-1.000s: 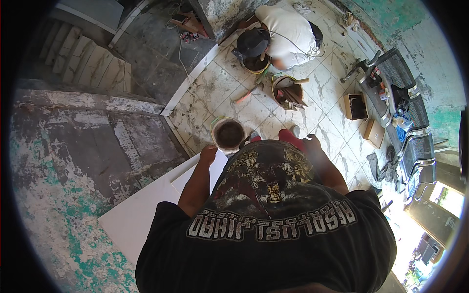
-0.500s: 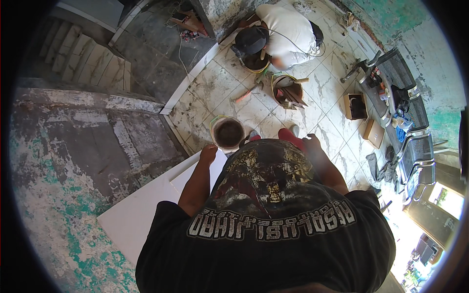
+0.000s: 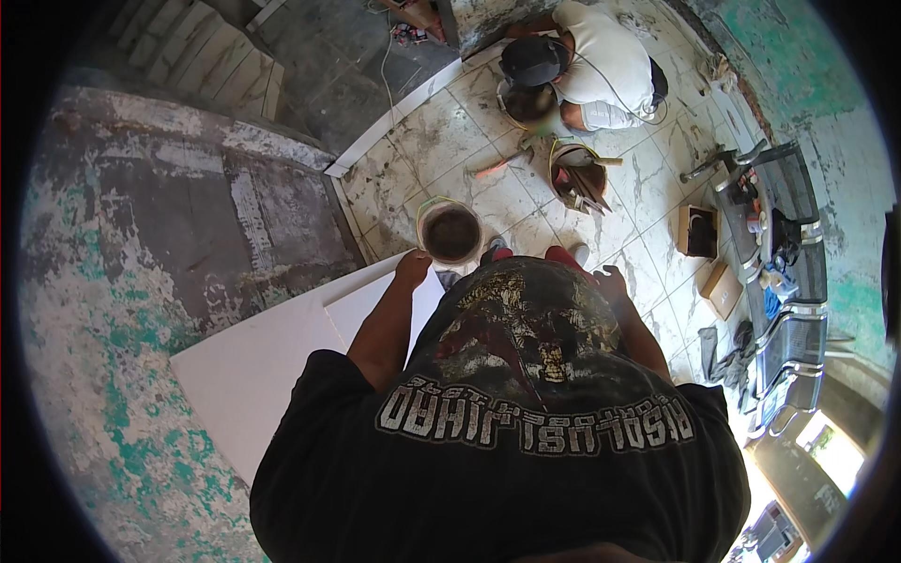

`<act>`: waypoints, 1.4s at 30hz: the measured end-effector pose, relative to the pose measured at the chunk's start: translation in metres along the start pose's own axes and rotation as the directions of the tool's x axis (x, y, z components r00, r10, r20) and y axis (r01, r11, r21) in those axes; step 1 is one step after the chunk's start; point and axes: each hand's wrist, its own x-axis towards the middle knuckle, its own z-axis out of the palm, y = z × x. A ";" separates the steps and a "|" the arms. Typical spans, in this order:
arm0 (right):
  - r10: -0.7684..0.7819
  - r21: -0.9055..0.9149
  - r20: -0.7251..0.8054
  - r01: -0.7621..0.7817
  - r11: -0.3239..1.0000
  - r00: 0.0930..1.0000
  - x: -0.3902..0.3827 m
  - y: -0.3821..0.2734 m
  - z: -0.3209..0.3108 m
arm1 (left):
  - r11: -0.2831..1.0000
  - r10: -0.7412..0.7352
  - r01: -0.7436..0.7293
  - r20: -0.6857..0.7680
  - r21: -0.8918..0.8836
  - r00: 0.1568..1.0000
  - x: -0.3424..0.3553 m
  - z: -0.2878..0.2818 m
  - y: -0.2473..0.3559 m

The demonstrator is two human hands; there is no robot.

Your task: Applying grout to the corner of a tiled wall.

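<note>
I look straight down over my black printed shirt [image 3: 526, 422]. My left hand [image 3: 411, 268] rests on the upper corner of a large white tile [image 3: 282, 357] that leans against the worn wall, fingers curled over its edge. A second, smaller white tile [image 3: 375, 305] lies against it. My right hand [image 3: 610, 281] hangs beside my hip with the fingers loose and nothing in it. A bucket of dark mortar [image 3: 450, 233] stands on the floor just beyond my left hand, close to my red shoes [image 3: 561, 253].
A person in a white shirt [image 3: 591, 66] crouches over the marbled floor tiles at the far side, beside a bucket of tools [image 3: 577, 178]. A small open box [image 3: 697, 231] and metal bench seats [image 3: 788, 235] holding clutter line the right. Concrete steps [image 3: 206, 56] rise at upper left.
My hands and the tiles have stayed put. The crouching person has shifted slightly.
</note>
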 end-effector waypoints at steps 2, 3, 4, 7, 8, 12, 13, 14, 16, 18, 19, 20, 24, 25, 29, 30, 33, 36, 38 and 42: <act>-0.184 -0.278 0.015 0.181 0.943 0.983 -0.010 -0.024 0.000 | 0.999 -0.054 0.054 -0.025 0.006 0.998 -0.005 0.004 -0.010; -0.163 -0.229 0.021 0.164 0.960 0.986 -0.019 -0.035 -0.002 | 0.996 -0.081 0.081 -0.026 0.020 0.996 -0.007 0.006 -0.009; -0.165 -0.243 0.022 0.165 0.956 0.986 -0.018 -0.029 -0.007 | 0.996 -0.083 0.084 -0.024 0.006 0.996 -0.009 0.009 -0.004; -0.142 -0.164 0.068 0.151 0.975 0.988 -0.012 -0.018 -0.022 | 0.997 -0.073 0.074 -0.042 0.023 0.996 -0.015 0.018 0.012; -0.158 -0.176 0.085 0.171 0.969 0.984 -0.014 -0.030 -0.025 | 0.996 -0.087 0.088 -0.060 0.006 0.994 -0.017 0.021 0.011; 0.025 -0.069 0.052 -0.021 0.997 0.998 -0.036 -0.076 -0.055 | 0.996 -0.065 0.071 -0.106 0.061 0.992 -0.026 0.039 0.015; 0.012 -0.131 0.060 -0.004 0.991 0.998 -0.033 -0.070 -0.064 | 0.995 -0.047 0.055 -0.095 0.078 0.994 -0.027 0.046 0.022; -0.010 -0.199 0.080 0.025 0.980 0.997 -0.026 -0.064 -0.071 | 0.995 -0.040 0.049 -0.097 0.089 0.994 -0.029 0.054 0.020; -0.095 -0.167 0.089 0.109 0.980 0.992 -0.014 -0.052 -0.086 | 0.993 -0.035 0.049 -0.124 0.107 0.992 -0.036 0.069 0.025; -0.096 -0.130 0.091 0.107 0.986 0.991 -0.005 -0.042 -0.102 | 0.989 -0.055 0.076 -0.164 0.130 0.985 -0.048 0.085 0.039; -0.148 -0.128 0.101 0.161 0.979 0.984 0.005 -0.029 -0.112 | 0.987 -0.096 0.116 -0.167 0.115 0.981 -0.054 0.093 0.048; -0.192 -0.126 0.098 0.203 0.971 0.977 0.021 -0.006 -0.121 | 0.991 -0.072 0.097 -0.241 0.096 0.968 -0.060 0.106 0.065; -0.456 -0.156 0.147 0.476 0.866 0.878 0.095 0.069 -0.172 | 0.987 -0.065 0.106 -0.309 0.117 0.949 -0.069 0.175 0.084; -0.463 -0.243 0.208 0.505 0.829 0.861 0.081 0.056 -0.186 | 0.967 0.015 0.067 -0.317 0.247 0.948 -0.072 0.197 0.082; -0.179 -0.100 0.281 0.214 0.972 0.943 0.080 0.092 -0.284 | 0.989 -0.147 0.141 -0.441 -0.046 0.885 -0.088 0.313 0.133; -0.383 -0.055 0.374 0.432 0.900 0.845 0.118 0.154 -0.340 | 0.985 -0.132 0.037 -0.594 -0.170 0.794 -0.087 0.361 0.152; 0.003 0.092 0.317 -0.034 0.995 0.948 0.098 0.148 -0.361 | 0.990 -0.107 0.062 -0.394 -0.125 0.913 -0.118 0.375 0.159; 0.048 0.015 0.225 -0.053 0.999 0.973 0.083 0.163 -0.387 | 0.778 0.204 -0.118 -0.071 0.617 0.976 -0.128 0.374 0.153; -0.013 0.000 0.307 0.013 1.000 0.952 0.067 0.163 -0.382 | 0.808 0.161 -0.058 -0.126 0.586 0.979 -0.153 0.379 0.150; 0.053 0.386 0.473 -0.261 0.885 0.880 0.115 0.219 -0.363 | 0.888 -0.052 0.067 -0.045 0.455 0.998 -0.175 0.425 0.139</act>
